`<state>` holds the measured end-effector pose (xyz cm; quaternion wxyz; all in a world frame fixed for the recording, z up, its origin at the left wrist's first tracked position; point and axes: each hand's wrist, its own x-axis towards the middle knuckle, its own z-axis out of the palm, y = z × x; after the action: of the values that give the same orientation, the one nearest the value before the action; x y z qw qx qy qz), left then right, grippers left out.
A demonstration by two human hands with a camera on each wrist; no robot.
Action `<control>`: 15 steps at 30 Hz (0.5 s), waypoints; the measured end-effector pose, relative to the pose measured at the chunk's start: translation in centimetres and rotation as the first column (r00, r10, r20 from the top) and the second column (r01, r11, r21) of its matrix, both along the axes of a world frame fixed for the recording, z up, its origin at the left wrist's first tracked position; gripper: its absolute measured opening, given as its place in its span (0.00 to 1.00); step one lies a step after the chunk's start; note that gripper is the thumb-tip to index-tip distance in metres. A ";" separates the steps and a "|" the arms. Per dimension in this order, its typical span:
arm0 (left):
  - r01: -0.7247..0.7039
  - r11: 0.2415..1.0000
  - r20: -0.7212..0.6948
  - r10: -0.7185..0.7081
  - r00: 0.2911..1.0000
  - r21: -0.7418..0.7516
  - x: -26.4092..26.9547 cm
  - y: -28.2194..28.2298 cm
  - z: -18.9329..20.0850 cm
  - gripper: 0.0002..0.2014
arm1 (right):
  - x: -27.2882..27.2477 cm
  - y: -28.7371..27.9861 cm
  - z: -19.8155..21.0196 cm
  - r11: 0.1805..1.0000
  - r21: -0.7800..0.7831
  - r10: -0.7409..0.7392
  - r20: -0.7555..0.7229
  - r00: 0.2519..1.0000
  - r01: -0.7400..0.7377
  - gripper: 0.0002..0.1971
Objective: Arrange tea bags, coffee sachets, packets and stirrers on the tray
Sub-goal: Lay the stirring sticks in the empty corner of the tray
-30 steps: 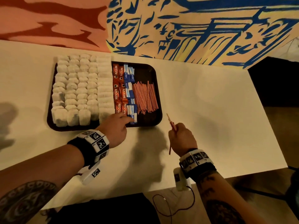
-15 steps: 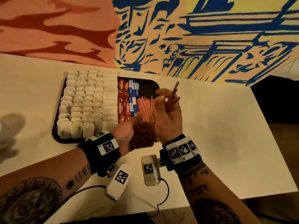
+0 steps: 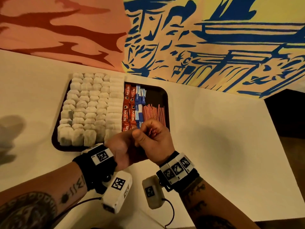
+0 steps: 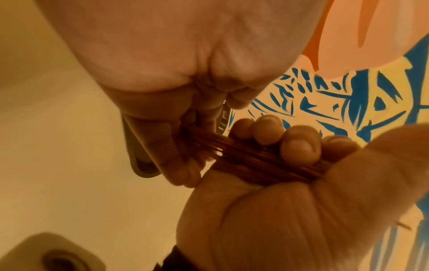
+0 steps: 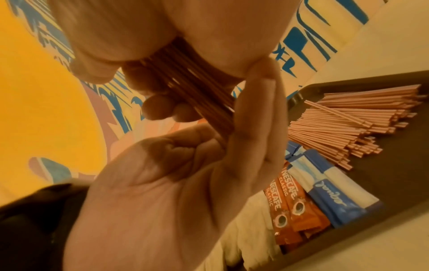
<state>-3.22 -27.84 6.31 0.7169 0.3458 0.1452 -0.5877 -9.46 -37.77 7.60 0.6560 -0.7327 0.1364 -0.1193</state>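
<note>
Inside the right hand (image 3: pixel 155 142), thin reddish-brown stirrers (image 4: pixel 255 161) sit tightly bunched.

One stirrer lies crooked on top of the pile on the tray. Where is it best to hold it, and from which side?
Pinch the crooked stirrer near its middle, from above. It lies on top of the pile, crossing the others at an angle, so nothing covers it and fingertips can probably close on its thin shaft alone.
</note>
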 end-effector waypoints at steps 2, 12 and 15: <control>0.007 1.000 -0.017 -0.007 1.000 -0.002 0.0 -0.4 0.0 0.25 | 0.4 -0.3 0.0 0.999 0.051 -0.015 0.032 0.999 0.014 0.18; 0.256 0.953 0.286 -0.294 0.912 0.163 0.9 -0.7 -1.0 0.12 | 2.7 -3.2 -1.0 0.955 0.132 -0.249 -0.118 0.961 0.264 0.25; 0.394 0.874 0.534 -0.485 0.692 0.283 1.1 -0.8 -1.0 0.05 | 3.0 -3.4 -1.2 0.955 0.133 -0.250 -0.107 0.962 0.263 0.15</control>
<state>-2.14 -28.66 5.28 0.5362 0.5870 -0.1293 -0.5926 -6.45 -41.20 6.40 0.6799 -0.6634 0.2681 -0.1605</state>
